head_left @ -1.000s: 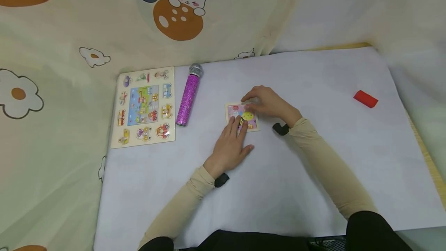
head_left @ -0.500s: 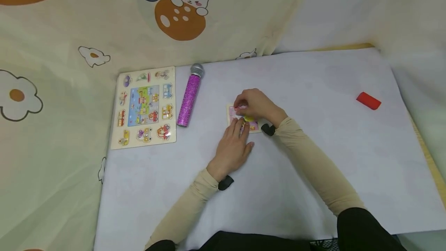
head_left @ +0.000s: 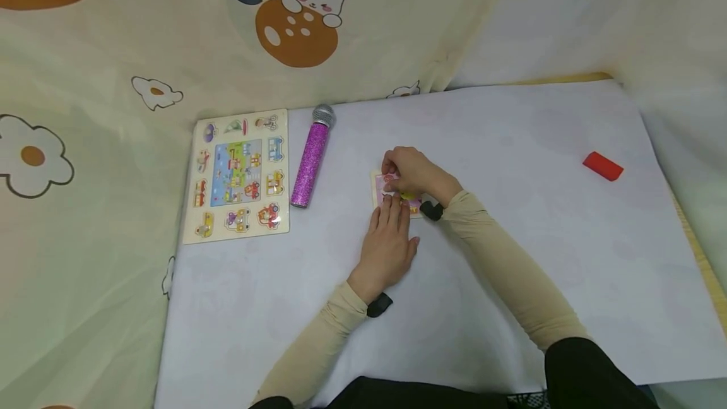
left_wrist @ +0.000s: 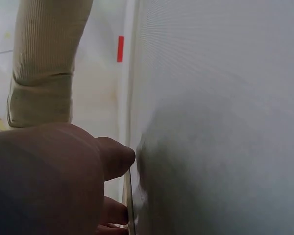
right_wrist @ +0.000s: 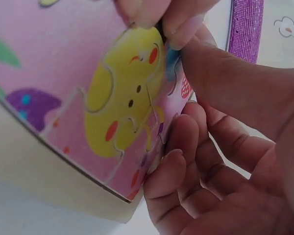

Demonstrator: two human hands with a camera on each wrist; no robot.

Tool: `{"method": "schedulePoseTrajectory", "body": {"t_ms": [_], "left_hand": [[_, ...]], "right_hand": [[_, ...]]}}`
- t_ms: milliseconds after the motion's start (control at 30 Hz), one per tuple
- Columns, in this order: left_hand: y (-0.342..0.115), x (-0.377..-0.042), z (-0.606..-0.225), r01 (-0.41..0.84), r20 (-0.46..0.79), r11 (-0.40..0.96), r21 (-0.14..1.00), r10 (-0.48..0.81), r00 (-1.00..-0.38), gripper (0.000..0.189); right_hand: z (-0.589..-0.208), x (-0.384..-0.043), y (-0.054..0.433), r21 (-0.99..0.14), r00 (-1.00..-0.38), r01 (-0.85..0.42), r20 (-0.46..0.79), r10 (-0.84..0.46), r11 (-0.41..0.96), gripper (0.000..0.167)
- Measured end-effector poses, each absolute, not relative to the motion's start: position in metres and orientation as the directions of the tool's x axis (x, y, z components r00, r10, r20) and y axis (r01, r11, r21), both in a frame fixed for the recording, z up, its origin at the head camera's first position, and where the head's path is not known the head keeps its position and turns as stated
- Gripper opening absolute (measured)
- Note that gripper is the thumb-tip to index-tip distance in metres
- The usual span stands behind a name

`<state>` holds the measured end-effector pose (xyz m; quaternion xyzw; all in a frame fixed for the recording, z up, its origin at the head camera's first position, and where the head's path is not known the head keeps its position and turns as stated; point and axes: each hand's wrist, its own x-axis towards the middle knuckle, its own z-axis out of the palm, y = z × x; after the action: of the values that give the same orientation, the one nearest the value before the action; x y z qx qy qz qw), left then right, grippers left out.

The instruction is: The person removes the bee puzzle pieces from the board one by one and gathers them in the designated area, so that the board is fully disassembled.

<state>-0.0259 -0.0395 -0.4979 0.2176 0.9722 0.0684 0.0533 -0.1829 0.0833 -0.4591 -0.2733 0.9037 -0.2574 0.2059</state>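
Note:
A small square jigsaw puzzle (head_left: 415,207) with a yellow smiling bee on a pink ground lies mid-table, partly covered by both hands. My left hand (head_left: 386,248) rests its straight fingers on the puzzle's near part. Over the far left part, my right hand (head_left: 417,172) bends its fingers. In the right wrist view, the right thumb (right_wrist: 220,68) lies over the puzzle's face while the other fingers curl against its edge, pinching it there. Left fingertips (right_wrist: 147,10) press close by. Whether a single piece is lifted between them is hidden. The left wrist view shows mostly the left thumb (left_wrist: 117,155).
To the left lies a wooden peg puzzle board (head_left: 195,223) with vehicle pictures. Beside it is a microphone (head_left: 310,166) with a glittery purple handle. A red block (head_left: 603,166) sits at the far right of the white-covered table (head_left: 500,308). A patterned cloth (head_left: 102,55) hangs behind.
My right hand has moved left across the puzzle, from its right side to its far left part, and its fingers have bent. My left hand has shifted slightly right, its fingers closer together.

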Motion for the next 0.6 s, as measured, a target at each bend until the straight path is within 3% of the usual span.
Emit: {"method": "schedulePoseTrajectory", "body": {"t_ms": [333, 600], "left_hand": [[-0.0396, -0.0265, -0.4996, 0.426, -0.043, 0.899, 0.103, 0.432, -0.901, 0.074], [-0.0412, -0.0241, -0.5008, 0.420, -0.056, 0.901, 0.114, 0.428, -0.902, 0.075]], "right_hand": [[-0.4597, -0.1829, 0.0860, -0.631, -0.795, -0.346, -0.196, -0.575, 0.694, 0.029], [-0.4652, -0.1839, 0.0841, -0.672, -0.776, -0.339, -0.196, -0.600, 0.658, 0.027]]}}
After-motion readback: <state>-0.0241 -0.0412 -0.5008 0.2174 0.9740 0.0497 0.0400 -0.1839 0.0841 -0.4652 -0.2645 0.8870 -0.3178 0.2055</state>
